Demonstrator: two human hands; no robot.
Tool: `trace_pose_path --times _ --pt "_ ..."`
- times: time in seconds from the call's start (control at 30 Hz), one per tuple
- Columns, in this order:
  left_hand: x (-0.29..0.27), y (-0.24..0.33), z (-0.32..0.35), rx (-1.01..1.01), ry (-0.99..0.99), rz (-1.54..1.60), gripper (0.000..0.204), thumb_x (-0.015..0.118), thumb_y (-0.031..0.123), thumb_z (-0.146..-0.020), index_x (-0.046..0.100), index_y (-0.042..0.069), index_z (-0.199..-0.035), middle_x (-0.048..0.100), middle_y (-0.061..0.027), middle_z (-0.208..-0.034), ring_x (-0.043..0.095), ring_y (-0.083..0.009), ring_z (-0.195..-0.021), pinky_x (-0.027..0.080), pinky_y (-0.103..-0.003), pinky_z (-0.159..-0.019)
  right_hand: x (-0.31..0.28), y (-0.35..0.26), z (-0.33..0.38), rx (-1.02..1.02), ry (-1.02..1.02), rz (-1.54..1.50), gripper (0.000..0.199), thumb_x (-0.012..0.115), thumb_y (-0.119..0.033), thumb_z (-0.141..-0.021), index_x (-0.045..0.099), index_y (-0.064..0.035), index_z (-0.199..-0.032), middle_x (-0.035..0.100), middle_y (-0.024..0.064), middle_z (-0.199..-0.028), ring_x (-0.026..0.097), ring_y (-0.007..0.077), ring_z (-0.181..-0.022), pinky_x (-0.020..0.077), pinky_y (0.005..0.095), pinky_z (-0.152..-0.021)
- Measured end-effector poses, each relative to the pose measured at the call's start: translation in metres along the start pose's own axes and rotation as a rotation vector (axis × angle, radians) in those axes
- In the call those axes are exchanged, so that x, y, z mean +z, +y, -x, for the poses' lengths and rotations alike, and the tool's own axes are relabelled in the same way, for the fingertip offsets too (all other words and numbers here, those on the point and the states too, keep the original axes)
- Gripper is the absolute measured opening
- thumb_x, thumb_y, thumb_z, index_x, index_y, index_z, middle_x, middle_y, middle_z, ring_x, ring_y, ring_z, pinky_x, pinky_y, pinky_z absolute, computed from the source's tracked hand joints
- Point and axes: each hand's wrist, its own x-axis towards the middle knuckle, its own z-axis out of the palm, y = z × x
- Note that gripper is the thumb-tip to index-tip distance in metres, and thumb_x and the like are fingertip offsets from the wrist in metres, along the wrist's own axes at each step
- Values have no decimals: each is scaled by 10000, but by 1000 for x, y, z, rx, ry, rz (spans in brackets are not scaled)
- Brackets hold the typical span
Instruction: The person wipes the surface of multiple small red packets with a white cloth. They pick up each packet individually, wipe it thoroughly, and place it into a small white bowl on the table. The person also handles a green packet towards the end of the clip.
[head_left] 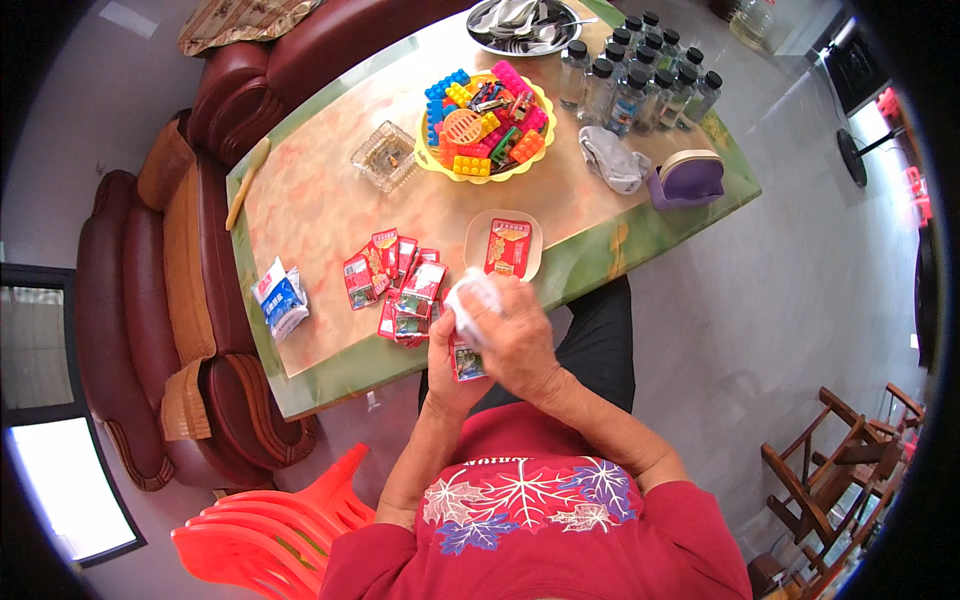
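Observation:
My right hand (510,335) grips a white crumpled cloth or tissue (470,300) at the table's near edge. Beneath it, my left hand (445,375) holds a small red snack packet (467,362), mostly hidden by the right hand. Just left of my hands lies a heap of several red and green packets (395,280). A small beige plate (478,238) with one red packet (508,246) on it sits just beyond my hands.
A yellow tray of coloured toy bricks (485,125), a glass ashtray (385,155), several water bottles (640,75), a metal dish of spoons (520,25), a grey cloth (612,160), a purple holder (688,180), a blue-white packet (280,298). Brown sofa (150,300) left; red chairs (270,530).

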Motion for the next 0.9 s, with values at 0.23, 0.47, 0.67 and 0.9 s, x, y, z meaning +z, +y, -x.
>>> trace_pose_path --times 0.23,0.47,0.67,0.9 --pt "-9 -5 -2 -24 28 -73 634 358 585 -918 366 157 -1386 448 -65 -1364 441 -233 -1233 327 -429 -1049 -3 7 -21 -42 -104 49 418 651 -134 -692 591 -59 -1099 522 162 -1075 523 336 -929 460 422 -787" --pt "-5 8 -24 151 1 -73 626 340 542 -936 343 106 -1386 441 -98 -1373 448 -258 -1237 389 -416 -1018 0 -4 6 -20 -149 39 435 624 -86 -698 585 -61 -1131 502 171 -1081 515 330 -898 467 414 -765" --pt "-1 9 -21 111 -75 -12 558 398 408 -962 334 45 -1381 407 -122 -1398 406 -271 -1277 369 -444 -1040 -4 0 12 -95 -81 61 388 580 -116 -733 587 -62 -1116 502 155 -1051 522 301 -854 460 399 -717" --pt "4 -1 -15 63 -40 135 431 386 376 -978 452 81 -1285 538 -87 -1268 523 -227 -1164 399 -423 -1007 -5 25 -19 6 3 229 513 669 -67 -665 563 -59 -1167 494 168 -1071 512 337 -899 460 410 -764"
